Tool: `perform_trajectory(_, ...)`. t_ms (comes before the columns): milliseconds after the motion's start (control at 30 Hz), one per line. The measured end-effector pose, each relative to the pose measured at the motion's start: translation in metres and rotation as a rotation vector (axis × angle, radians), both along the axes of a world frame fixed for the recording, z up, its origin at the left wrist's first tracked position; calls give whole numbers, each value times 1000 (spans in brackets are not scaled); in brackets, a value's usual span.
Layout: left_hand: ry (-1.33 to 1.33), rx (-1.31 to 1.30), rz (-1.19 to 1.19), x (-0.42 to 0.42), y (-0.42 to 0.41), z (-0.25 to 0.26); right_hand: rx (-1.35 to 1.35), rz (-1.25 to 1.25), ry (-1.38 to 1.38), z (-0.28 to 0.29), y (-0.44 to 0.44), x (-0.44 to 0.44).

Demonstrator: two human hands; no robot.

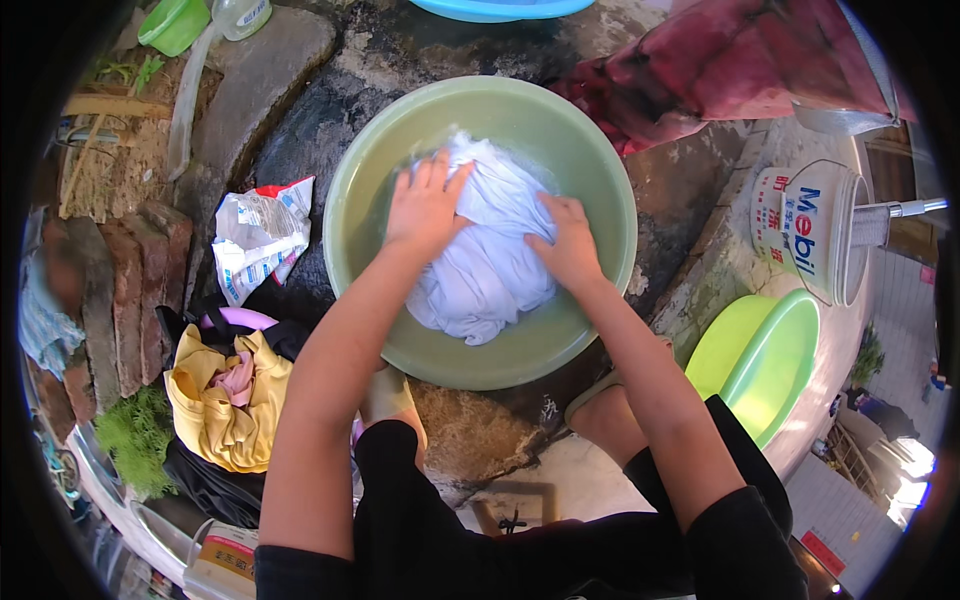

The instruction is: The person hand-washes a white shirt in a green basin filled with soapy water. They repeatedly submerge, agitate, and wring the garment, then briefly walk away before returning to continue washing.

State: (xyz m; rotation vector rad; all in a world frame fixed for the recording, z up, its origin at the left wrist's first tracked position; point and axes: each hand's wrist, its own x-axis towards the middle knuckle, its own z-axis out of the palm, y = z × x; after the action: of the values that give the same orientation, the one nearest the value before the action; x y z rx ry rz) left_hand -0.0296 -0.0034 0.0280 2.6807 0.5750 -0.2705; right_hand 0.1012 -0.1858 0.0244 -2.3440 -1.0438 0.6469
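A wet white cloth [491,240] lies bunched in water inside a large pale green plastic basin [611,262]. My left hand [426,206] rests on the cloth's left side, palm down, with its fingers spread. On the opposite side, my right hand [570,244] has its fingers bent around a fold of the cloth, thumb towards the middle. Some suds show at the cloth's far edge. What lies beneath the fabric and under both palms is hidden. The basin stands on wet, dark stone ground between my feet.
Left of the basin are a torn plastic packet [262,236], yellow clothing [225,405] and upright bricks [131,292]. To the right stand a white Mobil bucket [802,225] and a tilted green basin [757,360]. Dark red fabric [720,67] hangs near the far right rim; a blue basin [502,7] is beyond.
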Motion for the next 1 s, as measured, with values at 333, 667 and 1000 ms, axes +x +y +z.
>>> perform_trajectory(333,-787,-486,12,29,-81,73,774,-571,1616,4,18,-10)
perform_trajectory(667,-1033,-230,-36,58,-69,82,896,-445,1746,21,31,-27)
perform_trajectory(1000,-337,132,175,30,36,3,-281,-134,-65,51,11,13)
